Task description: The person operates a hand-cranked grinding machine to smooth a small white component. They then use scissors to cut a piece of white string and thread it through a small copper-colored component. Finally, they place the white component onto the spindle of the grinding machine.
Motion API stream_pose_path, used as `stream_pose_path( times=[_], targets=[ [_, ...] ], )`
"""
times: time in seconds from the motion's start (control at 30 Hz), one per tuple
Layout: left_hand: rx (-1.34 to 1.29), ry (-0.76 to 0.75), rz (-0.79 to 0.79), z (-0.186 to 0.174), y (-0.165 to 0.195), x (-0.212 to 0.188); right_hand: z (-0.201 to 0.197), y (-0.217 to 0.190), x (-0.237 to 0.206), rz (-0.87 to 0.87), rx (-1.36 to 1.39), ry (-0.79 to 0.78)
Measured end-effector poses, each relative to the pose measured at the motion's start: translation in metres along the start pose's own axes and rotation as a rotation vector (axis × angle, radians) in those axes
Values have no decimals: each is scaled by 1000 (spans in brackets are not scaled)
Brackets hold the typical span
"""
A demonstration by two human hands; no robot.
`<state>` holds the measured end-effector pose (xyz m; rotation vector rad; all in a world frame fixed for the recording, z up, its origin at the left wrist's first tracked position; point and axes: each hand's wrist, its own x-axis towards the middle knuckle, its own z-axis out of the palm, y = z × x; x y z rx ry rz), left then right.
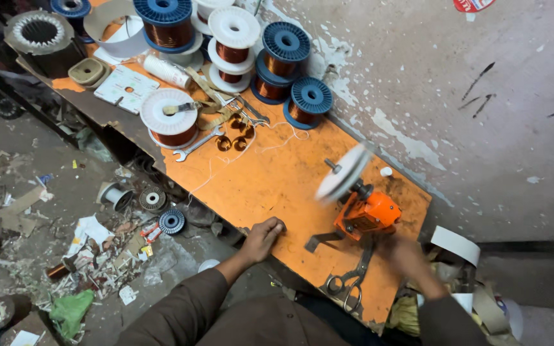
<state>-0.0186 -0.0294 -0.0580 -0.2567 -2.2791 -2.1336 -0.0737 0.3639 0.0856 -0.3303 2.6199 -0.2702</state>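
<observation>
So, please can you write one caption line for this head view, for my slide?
Left hand rests on the orange workbench edge; blurred right hand beside the orange hand-cranked winder, steel scissors nearby.

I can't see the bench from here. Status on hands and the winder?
Left hand resting on orange bench edge, empty. Right hand blurred beside orange winder; grip unclear. White disc motion-blurred. Scissors lying close by.

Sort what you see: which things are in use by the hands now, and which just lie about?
In use: left hand on the orange bench edge; blurred right hand beside the orange winder; its spinning white disc.
Lying about: scissors, spanner, wire spools.
</observation>
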Motion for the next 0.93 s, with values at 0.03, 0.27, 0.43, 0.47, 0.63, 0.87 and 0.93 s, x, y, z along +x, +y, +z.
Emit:
stream_pose_path(
  times=[0.03,0.27,0.43,0.47,0.63,0.87,0.93],
  targets=[
    [-10,3,3,1,0,-2,11,-2,2,-42,-227,-168],
    [43,-18,-147,5,-1,2,-49,31,12,76,531,371],
    [78,-73,96,-1,3,4,-22,8,-19,-450,342,-542],
    [88,-101,73,-1,3,1,-52,23,-31,-368,660,-505],
    [41,-94,53,8,4,-1,-24,9,20,53,280,263],
    [31,-35,-7,1,5,6,-61,62,-26,7,1073,36],
    [7,-17,1,8,4,7,-65,42,-21,61,820,459]
  ],
)
